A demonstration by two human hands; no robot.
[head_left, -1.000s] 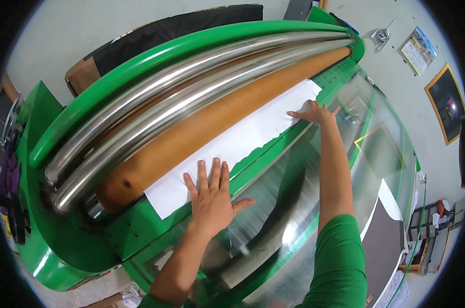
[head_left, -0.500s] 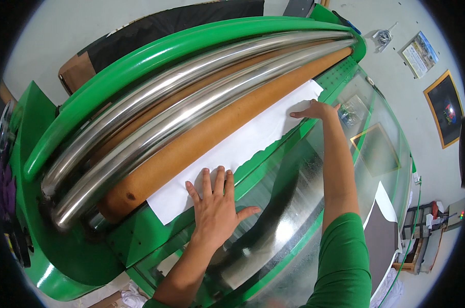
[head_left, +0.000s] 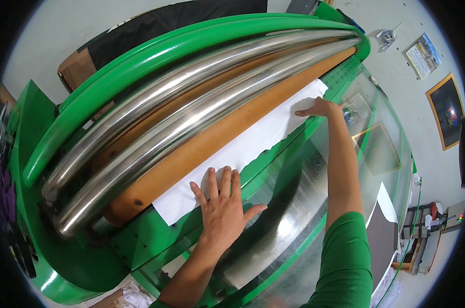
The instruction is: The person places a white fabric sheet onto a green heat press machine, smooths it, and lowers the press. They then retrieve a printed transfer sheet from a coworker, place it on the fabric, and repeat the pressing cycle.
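Note:
A long white sheet (head_left: 232, 154), too plain to tell as cloth or paper, lies along a brown-covered roller (head_left: 207, 149). Its far edge meets the roller and its near edge is uneven. My left hand (head_left: 223, 215) is palm down with fingers spread, its fingertips on the sheet's near edge toward the left end. At the right end, my right hand (head_left: 321, 109) rests on the sheet, a digit stretched out to the left. Its other fingers are foreshortened and partly hidden. Neither hand appears to grip anything.
Shiny metal rollers (head_left: 166, 126) run beyond the brown one, behind a curved green bar (head_left: 140, 56). Nearer me is a glass-like panel (head_left: 289, 205) on the green frame. A dark sheet with white edges (head_left: 384, 228) lies at right. Purple cloth (head_left: 5, 197) hangs at far left.
The view has shifted slightly, and both hands stay on the sheet in nearly the same places. The strip of sheet showing beside the brown roller looks a little narrower.

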